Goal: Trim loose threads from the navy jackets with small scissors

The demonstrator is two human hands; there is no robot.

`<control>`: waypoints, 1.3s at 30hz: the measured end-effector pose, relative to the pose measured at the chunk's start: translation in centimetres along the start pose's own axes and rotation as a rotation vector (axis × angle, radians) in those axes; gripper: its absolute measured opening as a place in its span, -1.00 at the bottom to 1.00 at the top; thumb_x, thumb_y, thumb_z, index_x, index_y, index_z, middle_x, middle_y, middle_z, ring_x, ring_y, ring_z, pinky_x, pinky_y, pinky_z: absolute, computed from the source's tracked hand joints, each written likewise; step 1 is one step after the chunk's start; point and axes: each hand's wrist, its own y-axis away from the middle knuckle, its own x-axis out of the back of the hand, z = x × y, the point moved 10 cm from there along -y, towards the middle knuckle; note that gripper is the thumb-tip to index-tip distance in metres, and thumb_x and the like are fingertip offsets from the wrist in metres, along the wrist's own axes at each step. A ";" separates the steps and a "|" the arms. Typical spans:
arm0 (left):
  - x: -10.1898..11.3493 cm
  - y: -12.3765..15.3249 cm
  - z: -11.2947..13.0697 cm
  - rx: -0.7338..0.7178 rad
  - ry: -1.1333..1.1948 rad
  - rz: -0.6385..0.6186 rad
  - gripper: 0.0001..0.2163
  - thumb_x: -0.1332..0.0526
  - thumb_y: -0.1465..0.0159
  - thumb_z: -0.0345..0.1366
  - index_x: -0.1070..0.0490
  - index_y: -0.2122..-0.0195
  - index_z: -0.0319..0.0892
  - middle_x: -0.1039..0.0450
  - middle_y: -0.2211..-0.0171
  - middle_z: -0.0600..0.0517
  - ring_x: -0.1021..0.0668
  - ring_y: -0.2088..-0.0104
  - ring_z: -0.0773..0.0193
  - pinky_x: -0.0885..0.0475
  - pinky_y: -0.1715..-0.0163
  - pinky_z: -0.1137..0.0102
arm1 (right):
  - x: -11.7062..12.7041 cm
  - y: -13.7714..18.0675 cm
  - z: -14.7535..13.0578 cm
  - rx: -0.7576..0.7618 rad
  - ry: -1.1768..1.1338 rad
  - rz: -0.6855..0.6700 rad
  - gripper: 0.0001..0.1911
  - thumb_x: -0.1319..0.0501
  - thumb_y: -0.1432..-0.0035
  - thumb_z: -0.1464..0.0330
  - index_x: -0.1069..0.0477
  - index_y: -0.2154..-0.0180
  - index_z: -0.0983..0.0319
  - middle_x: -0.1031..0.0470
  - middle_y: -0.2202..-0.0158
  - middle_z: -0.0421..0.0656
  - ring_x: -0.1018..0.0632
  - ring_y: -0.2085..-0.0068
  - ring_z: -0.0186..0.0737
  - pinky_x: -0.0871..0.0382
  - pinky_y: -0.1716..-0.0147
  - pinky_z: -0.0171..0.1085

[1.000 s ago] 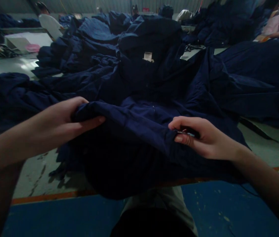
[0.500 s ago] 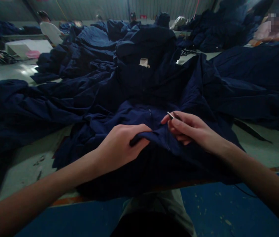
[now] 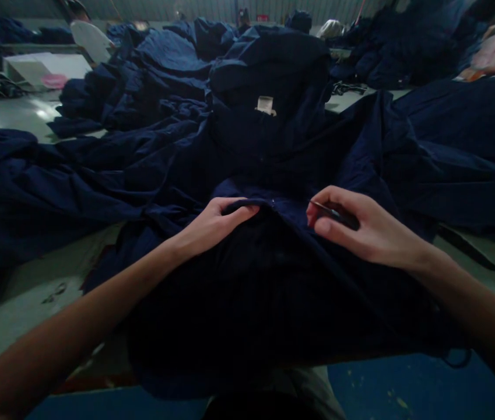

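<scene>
1. Lying across the table [image 3: 32, 297], the navy jacket [image 3: 269, 291] was grasped at its front edge by the left hand [image 3: 214, 224], which had just been moved closer to the right hand [image 3: 367, 227].
2. A small pointed tool [image 3: 337, 214] was kept clenched in the right grip.

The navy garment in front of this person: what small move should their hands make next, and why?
Probably draw the hands slightly apart. The left hand grips a fold of the garment, while the right hand pinches a pointed metal tool close by. The fabric between them looks loose, so tensing it would likely give the tip a smoother, clearer surface.
</scene>
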 end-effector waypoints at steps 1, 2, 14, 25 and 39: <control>-0.1 -0.2 -0.8 0.051 0.012 -0.004 -0.67 -0.39 -0.17 0.01 -0.57 0.42 -0.20 -0.54 0.45 0.07 -0.50 0.45 0.34 -0.36 0.47 0.51 | -0.7 -0.2 0.2 -0.019 -0.032 -0.056 -0.71 -0.35 -0.23 0.14 -0.41 0.18 0.20 -0.55 0.29 -0.15 -0.55 0.35 -0.25 -0.40 0.42 -0.30; -0.1 -0.5 -1.6 0.096 0.016 -0.009 -0.64 -0.39 -0.16 0.02 -0.53 0.48 -0.21 -0.49 0.53 0.09 -0.44 0.54 0.37 -0.30 0.55 0.50 | -1.2 -0.3 0.3 -0.029 -0.031 -0.092 -0.70 -0.39 -0.19 0.16 -0.39 0.20 0.19 -0.52 0.32 -0.19 -0.51 0.39 -0.28 -0.37 0.46 -0.33; 2.0 -1.2 -6.4 0.409 0.018 0.001 -0.63 -0.49 -0.08 0.10 -0.55 0.42 -0.12 -0.57 0.51 0.06 -0.58 0.53 0.21 -0.43 0.62 0.43 | -1.3 -4.3 9.7 -0.163 -0.387 -0.115 -0.49 -0.49 -0.08 0.06 -0.24 0.46 0.19 -0.48 0.39 -0.18 -0.44 0.40 -0.32 -0.35 0.42 -0.32; -1.1 -1.3 -4.5 0.219 0.056 -0.385 -0.65 -0.33 -0.29 -0.07 -0.43 0.56 -0.14 -0.35 0.61 0.09 -0.36 0.61 0.35 -0.27 0.66 0.46 | -1.9 -3.6 10.3 -0.190 -0.543 -0.199 -0.57 -0.48 -0.15 0.15 -0.28 0.44 0.17 -0.44 0.44 -0.21 -0.38 0.48 -0.35 -0.24 0.58 -0.36; -2.2 -1.1 -3.8 0.207 0.060 -0.465 -0.65 -0.34 -0.25 -0.23 -0.27 0.60 -0.17 -0.13 0.63 0.16 -0.19 0.62 0.46 -0.10 0.68 0.53 | -1.1 -3.8 10.1 -0.143 -0.423 -0.101 -0.60 -0.49 -0.15 0.16 -0.32 0.44 0.17 -0.51 0.40 -0.19 -0.48 0.41 -0.33 -0.34 0.50 -0.36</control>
